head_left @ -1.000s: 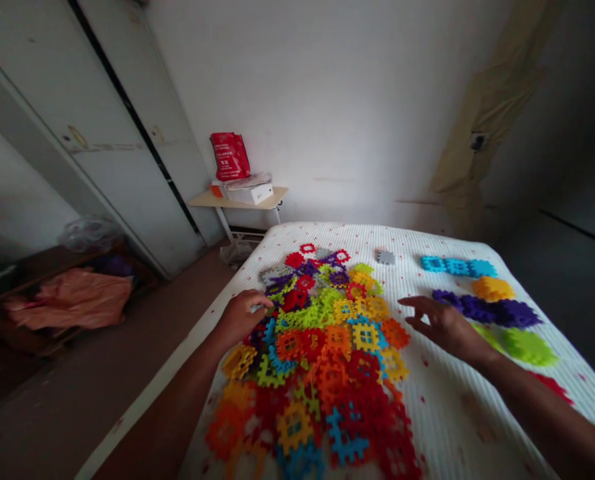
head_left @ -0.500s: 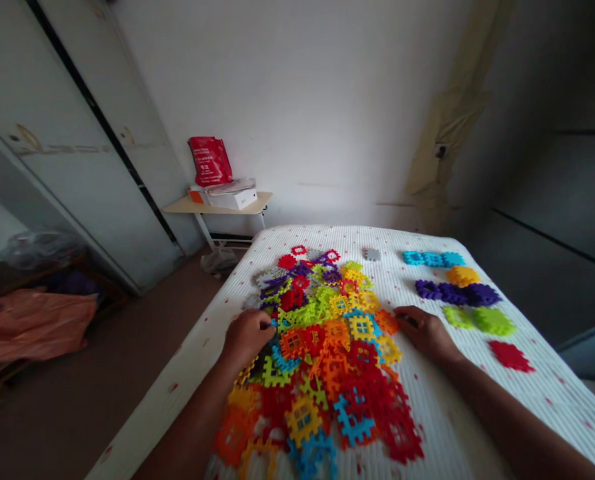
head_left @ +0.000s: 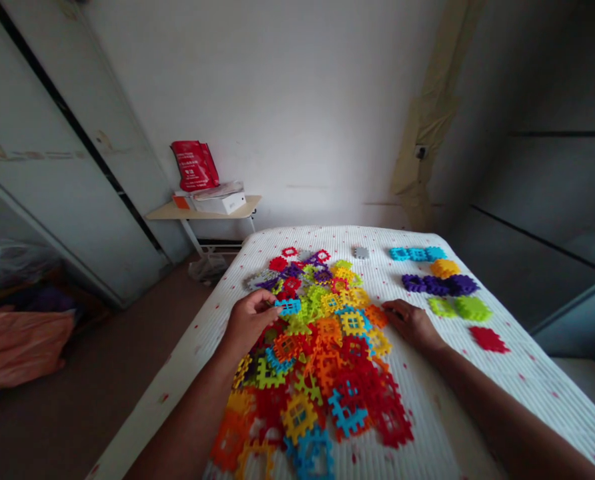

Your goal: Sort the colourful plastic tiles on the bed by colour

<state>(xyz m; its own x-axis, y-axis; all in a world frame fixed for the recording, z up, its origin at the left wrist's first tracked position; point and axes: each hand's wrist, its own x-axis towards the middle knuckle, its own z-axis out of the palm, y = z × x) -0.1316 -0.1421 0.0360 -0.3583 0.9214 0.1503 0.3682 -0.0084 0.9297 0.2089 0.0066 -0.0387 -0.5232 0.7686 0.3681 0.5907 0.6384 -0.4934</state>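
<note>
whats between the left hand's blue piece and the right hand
Mostly green pieces and yellow pieces, then an orange piece beside the right hand, in the head view.

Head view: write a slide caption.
Left hand holds a blue tile over the pile; right hand at the pile's edge.

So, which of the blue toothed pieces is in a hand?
The blue, toothed, window-like plastic piece, pinched in the left hand; the other blue pieces in view lie unheld.
</note>
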